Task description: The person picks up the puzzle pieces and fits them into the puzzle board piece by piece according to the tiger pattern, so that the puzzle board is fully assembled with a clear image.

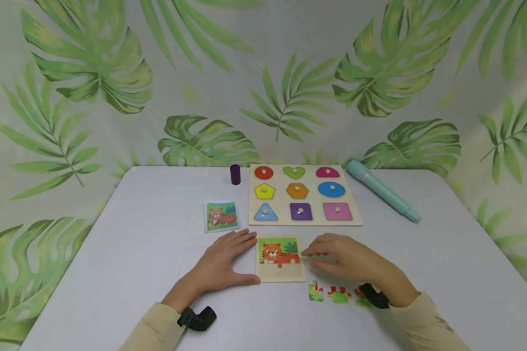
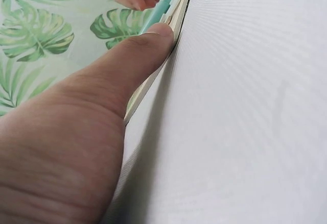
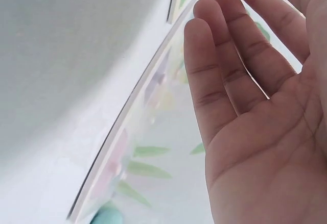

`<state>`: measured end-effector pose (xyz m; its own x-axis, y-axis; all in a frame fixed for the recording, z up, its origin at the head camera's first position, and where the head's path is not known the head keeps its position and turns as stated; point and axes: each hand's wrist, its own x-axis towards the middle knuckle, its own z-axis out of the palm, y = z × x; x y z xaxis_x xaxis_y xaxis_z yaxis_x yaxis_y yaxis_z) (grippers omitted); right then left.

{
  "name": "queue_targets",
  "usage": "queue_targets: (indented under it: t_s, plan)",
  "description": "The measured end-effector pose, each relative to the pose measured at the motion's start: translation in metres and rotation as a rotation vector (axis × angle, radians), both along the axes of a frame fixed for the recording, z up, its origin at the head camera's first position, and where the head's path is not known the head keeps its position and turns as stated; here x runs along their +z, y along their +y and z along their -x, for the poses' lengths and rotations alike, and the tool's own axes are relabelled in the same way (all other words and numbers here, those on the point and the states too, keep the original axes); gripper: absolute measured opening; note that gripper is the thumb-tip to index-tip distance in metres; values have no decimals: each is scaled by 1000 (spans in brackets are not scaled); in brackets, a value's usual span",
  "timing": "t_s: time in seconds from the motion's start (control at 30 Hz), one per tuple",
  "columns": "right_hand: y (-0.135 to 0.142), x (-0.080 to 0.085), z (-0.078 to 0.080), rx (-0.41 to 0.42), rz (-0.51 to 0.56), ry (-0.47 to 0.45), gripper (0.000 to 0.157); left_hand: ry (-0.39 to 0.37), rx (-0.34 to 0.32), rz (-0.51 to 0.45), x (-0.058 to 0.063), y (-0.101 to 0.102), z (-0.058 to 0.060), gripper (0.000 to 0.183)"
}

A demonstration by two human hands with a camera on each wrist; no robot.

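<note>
A square wooden jigsaw tray (image 1: 283, 279) lies mid-table with joined tiger puzzle pieces (image 1: 279, 250) filling its upper part; its lower strip is bare wood. My left hand (image 1: 223, 261) rests flat along the tray's left side, fingers straight, thumb tip at the lower left corner. In the left wrist view the thumb (image 2: 148, 43) lies against the tray's edge. At the tray's right edge hovers my right hand (image 1: 343, 254), holding nothing, its fingers loosely bent. Its palm (image 3: 260, 168) shows bare in the right wrist view. Three loose puzzle pieces (image 1: 339, 295) lie below that hand, one partly behind the wrist strap.
Behind the tray lies a wooden shape board (image 1: 281, 223) with knobbed shapes. A tiger picture card (image 1: 221, 216) lies to its left, near a dark purple cylinder (image 1: 235, 174). A teal wand-like tube (image 1: 384, 191) lies at the back right. Leaf-print cloth (image 1: 290, 97) hangs behind the table.
</note>
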<state>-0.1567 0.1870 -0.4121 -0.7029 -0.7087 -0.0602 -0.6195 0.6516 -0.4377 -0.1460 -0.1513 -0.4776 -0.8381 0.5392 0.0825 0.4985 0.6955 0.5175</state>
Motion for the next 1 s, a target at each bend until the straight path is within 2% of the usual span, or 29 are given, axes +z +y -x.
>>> queue_targets:
  t_s: [0.27, 0.5, 0.7, 0.87, 1.0]
  plan:
    - [8, -2, -10, -28, 14, 0, 27, -3, 5, 0, 1, 0, -1, 95]
    - [14, -5, -17, -5, 40, 2, 28, -3, 3, -3, 1, -1, 0, 95]
    - [16, -5, -23, -2, 34, -38, 30, 0, 2, 2, 0, -1, 0, 95]
    - [16, -7, -27, -28, 4, -82, 36, 9, -2, 8, 0, 0, 0, 94]
    - [16, -11, -30, -19, 12, -88, 41, 10, -4, 10, 0, 0, 1, 94]
